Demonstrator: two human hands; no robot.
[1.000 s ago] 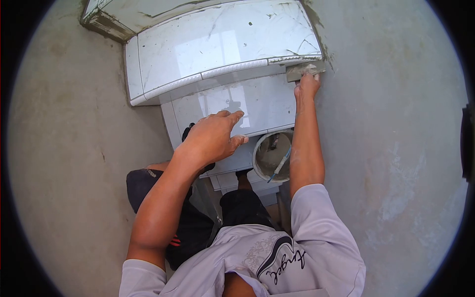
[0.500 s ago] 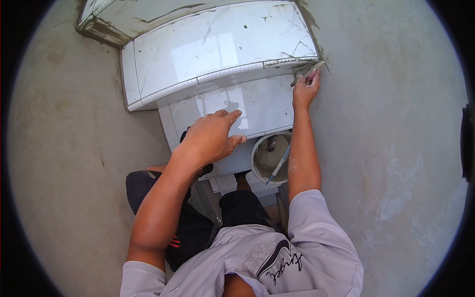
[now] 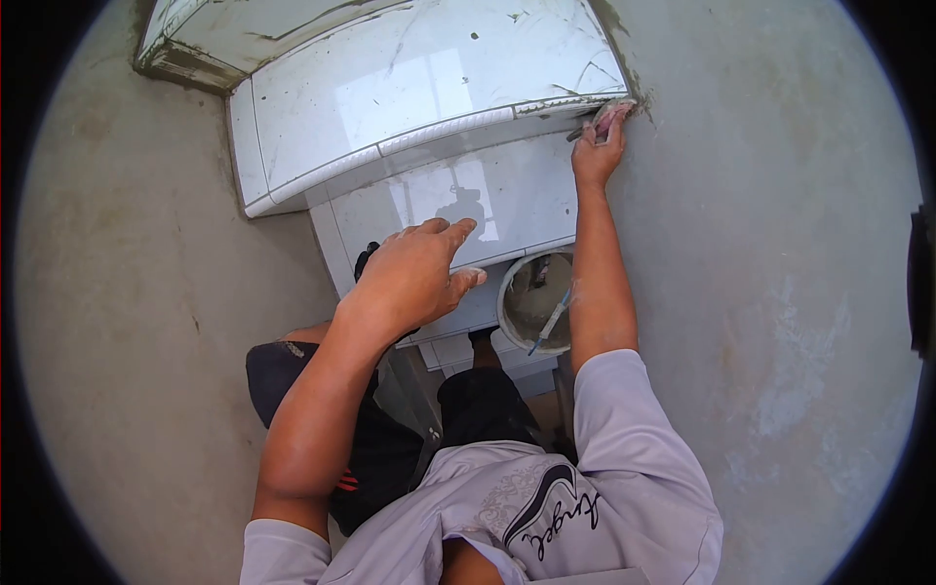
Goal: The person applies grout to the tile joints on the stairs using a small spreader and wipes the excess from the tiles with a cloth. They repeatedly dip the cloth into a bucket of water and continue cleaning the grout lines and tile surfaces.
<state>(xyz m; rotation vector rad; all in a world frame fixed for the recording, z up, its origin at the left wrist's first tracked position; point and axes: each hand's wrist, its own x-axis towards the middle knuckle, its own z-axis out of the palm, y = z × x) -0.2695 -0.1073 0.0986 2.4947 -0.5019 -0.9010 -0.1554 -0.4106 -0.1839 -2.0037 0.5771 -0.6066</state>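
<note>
My right hand is closed around a small flat tool smeared with mortar, which has a pinkish patch. Its exact kind is hard to make out. The tool meets the wall at the right end of a white tiled step, by the front edging. My left hand is held out in front of the body, fingers extended and thumb apart, with nothing in it. Below it in view lies a lower tiled step. A bucket with grey mortar stands beside my right forearm, a brush-like tool with a blue end leaning in it.
Bare grey plastered walls flank the stairs, one on the right and one on the left. A higher step with a mortar-smeared riser rises at the top. Further steps descend past my feet.
My right hand and its tool have shifted slightly up along the step's corner. The view has moved a little, and my left hand stays almost in place.
</note>
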